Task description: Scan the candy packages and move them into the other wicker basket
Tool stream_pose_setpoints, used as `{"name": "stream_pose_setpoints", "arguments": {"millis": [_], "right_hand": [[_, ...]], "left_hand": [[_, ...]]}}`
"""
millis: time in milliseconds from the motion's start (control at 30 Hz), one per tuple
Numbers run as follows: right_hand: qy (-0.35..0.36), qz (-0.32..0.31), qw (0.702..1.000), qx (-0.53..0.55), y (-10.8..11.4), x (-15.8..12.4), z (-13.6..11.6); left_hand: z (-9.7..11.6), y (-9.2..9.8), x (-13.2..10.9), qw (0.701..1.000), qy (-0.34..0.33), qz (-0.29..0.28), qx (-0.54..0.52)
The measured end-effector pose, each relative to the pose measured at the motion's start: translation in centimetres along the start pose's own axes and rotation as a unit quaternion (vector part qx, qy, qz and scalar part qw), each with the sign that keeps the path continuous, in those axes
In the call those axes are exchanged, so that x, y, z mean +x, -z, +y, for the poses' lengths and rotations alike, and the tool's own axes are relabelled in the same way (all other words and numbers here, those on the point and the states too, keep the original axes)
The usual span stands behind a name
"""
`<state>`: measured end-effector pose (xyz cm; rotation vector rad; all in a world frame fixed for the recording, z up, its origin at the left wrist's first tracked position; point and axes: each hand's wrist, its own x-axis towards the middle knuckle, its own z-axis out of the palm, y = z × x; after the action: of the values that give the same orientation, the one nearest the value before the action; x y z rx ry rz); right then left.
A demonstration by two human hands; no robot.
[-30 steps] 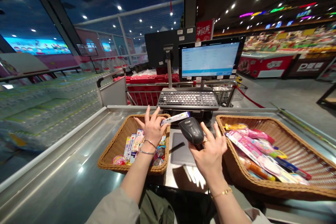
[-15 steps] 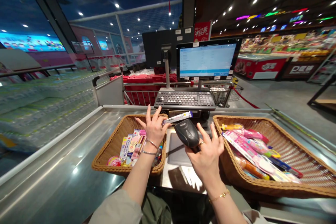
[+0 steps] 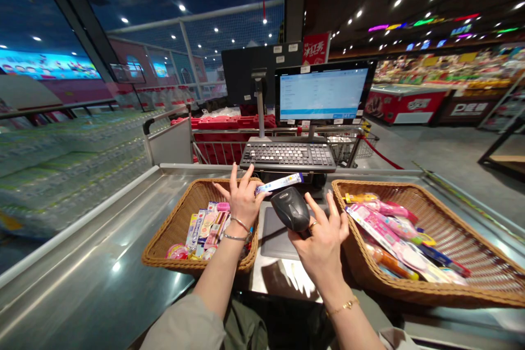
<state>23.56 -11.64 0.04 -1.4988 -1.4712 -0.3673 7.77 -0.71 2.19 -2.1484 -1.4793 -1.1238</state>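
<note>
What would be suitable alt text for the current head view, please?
A person's left hand holds a slim packet and the right hand a black handheld scanner above a metal counter. A left basket and a right basket hold packaged goods; a keyboard and lit monitor stand beyond.

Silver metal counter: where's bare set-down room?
Bare: silver metal counter between its raised left rim and the left brown wicker basket; also inside the right brown wicker basket, at its right end. Crowded: around the gap between baskets, where the left hand holds a slim white-blue packet and right hand a black scanner.
</note>
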Motion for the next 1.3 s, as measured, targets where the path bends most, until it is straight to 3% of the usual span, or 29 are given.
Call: {"name": "stream_pose_setpoints", "arguments": {"millis": [333, 700, 1033, 1300], "right_hand": [[0.003, -0.017, 1.000, -0.007, 0.3, 0.1, 0.0], [0.051, -0.025, 0.998, -0.012, 0.3, -0.2, 1.1], [0.016, 0.001, 1.000, -0.007, 0.7, 0.0, 0.3], [0.009, 0.029, 0.998, -0.052, 1.5, -0.1, 1.7]], "left_hand": [[0.3, -0.1, 0.1, 1.000, 0.004, -0.003, 0.001], [0.8, -0.1, 0.3, 1.000, 0.006, -0.001, -0.004], [0.9, -0.2, 0.4, 1.000, 0.009, -0.005, -0.001], [2.3, -0.2, 0.3, 1.000, 0.005, -0.002, -0.020]]}}
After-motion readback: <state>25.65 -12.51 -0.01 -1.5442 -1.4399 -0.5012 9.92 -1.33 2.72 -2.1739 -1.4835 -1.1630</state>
